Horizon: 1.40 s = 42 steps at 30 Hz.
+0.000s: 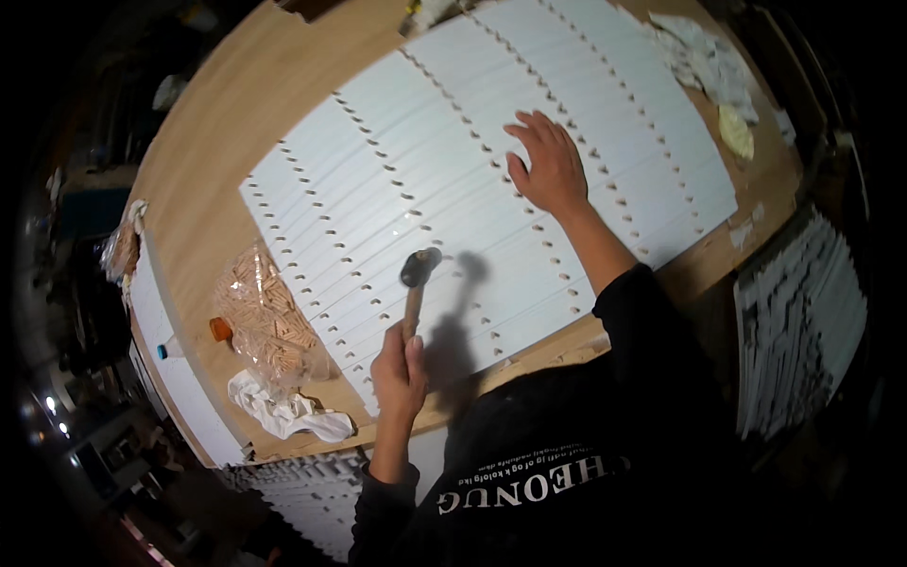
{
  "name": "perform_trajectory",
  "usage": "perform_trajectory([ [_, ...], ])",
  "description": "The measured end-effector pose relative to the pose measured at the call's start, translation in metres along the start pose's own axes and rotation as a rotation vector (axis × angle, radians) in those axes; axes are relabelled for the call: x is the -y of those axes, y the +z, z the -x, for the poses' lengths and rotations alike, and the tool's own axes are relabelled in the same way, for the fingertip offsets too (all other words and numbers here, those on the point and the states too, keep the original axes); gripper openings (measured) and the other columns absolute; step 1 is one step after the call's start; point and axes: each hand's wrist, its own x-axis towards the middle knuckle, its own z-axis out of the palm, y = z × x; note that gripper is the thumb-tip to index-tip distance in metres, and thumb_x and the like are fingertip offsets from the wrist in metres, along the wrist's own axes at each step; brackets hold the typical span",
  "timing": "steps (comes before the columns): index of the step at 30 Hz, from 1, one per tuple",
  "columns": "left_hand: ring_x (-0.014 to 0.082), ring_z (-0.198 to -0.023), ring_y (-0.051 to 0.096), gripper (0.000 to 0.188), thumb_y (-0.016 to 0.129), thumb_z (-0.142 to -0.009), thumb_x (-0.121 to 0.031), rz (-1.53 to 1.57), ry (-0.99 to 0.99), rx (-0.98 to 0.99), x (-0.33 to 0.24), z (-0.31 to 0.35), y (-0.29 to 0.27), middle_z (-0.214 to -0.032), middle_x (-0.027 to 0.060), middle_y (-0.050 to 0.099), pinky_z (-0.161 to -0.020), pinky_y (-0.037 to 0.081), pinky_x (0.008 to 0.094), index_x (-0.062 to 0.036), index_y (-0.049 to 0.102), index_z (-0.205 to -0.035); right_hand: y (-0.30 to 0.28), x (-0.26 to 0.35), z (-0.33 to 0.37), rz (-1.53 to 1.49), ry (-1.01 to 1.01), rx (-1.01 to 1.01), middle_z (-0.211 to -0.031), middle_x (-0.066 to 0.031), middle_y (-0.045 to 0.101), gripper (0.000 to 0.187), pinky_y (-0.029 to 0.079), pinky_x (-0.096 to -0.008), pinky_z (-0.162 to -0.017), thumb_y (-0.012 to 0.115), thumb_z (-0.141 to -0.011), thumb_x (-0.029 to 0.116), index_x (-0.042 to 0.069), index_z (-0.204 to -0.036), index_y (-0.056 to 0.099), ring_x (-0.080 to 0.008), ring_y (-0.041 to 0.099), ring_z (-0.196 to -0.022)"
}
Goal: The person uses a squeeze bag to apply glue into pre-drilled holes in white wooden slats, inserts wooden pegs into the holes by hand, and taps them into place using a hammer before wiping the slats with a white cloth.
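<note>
A hammer with a short black head [414, 270] and a light wooden handle is gripped in my left hand [400, 373]. Its head hangs over white boards [378, 217] laid side by side, casting a shadow to the right. Short wooden dowels [406, 197] stand up from the boards in several long rows. My right hand [551, 170] is spread low over the boards, right of centre, with thumb and fingers apart and nothing visible in it. Dowels lie close beside its fingertips and wrist. Whether its palm touches the boards is hidden.
On the brown tabletop [217, 113], a clear plastic bag of loose dowels [269, 317] lies at the left, beside an orange cap [220, 328] and a white cloth [288, 408]. Crumpled white material [704, 61] lies far right. Stacked white strips [803, 321] stand beyond the right edge.
</note>
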Motion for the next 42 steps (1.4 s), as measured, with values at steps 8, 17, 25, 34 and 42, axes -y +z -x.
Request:
perform_trajectory([
  [8,0.0247,-0.053,0.058,0.027,0.046,-0.094,-0.028,-0.323,0.033,0.094,0.022,-0.023,0.015,-0.062,0.0123,0.055,-0.053,0.045,0.0335,-0.0055,0.057,-0.106,0.01,0.002,-0.006,0.019,0.01,0.066,-0.128,-0.0071,0.052,0.037,0.033,-0.0438,-0.104,0.061,-0.081,0.021,0.014,-0.117,0.057,-0.0286,0.044,-0.124],
  [17,0.0242,-0.054,0.058,0.029,0.046,-0.095,-0.026,-0.403,0.017,0.118,0.031,-0.044,0.006,-0.064,0.0133,0.059,-0.053,0.045,0.0339,-0.0019,0.054,-0.108,0.012,-0.001,-0.006,0.046,0.011,0.071,-0.129,-0.0045,0.051,0.039,0.032,-0.0399,-0.106,0.062,-0.079,0.023,0.015,-0.117,0.057,-0.0241,0.043,-0.125],
  [25,0.019,-0.052,0.056,0.026,0.045,-0.094,-0.022,0.002,0.115,-0.117,0.01,-0.034,-0.005,-0.061,0.0106,0.057,-0.051,0.043,0.0311,0.0001,0.057,-0.102,0.012,-0.002,-0.007,0.021,0.006,0.065,-0.128,-0.004,0.052,0.04,0.033,-0.0406,-0.104,0.064,-0.078,0.022,0.015,-0.116,0.058,-0.0249,0.044,-0.123],
  [34,0.0173,-0.053,0.05,0.027,0.045,-0.096,-0.026,0.008,0.086,-0.122,0.006,-0.043,-0.004,-0.062,0.0048,0.053,-0.052,0.041,0.03,-0.0013,0.056,-0.101,0.012,-0.002,-0.005,0.026,0.015,0.067,-0.129,-0.0043,0.052,0.038,0.032,-0.041,-0.105,0.063,-0.079,0.022,0.015,-0.116,0.058,-0.0246,0.044,-0.123],
  [42,0.0179,-0.054,0.051,0.028,0.043,-0.096,-0.025,-0.014,-0.025,-0.075,-0.004,-0.049,-0.005,-0.059,0.006,0.051,-0.054,0.041,0.0321,-0.0013,0.058,-0.098,0.016,-0.004,-0.004,0.028,0.014,0.073,-0.13,-0.0037,0.051,0.038,0.032,-0.0403,-0.105,0.063,-0.079,0.022,0.016,-0.116,0.058,-0.0235,0.043,-0.124],
])
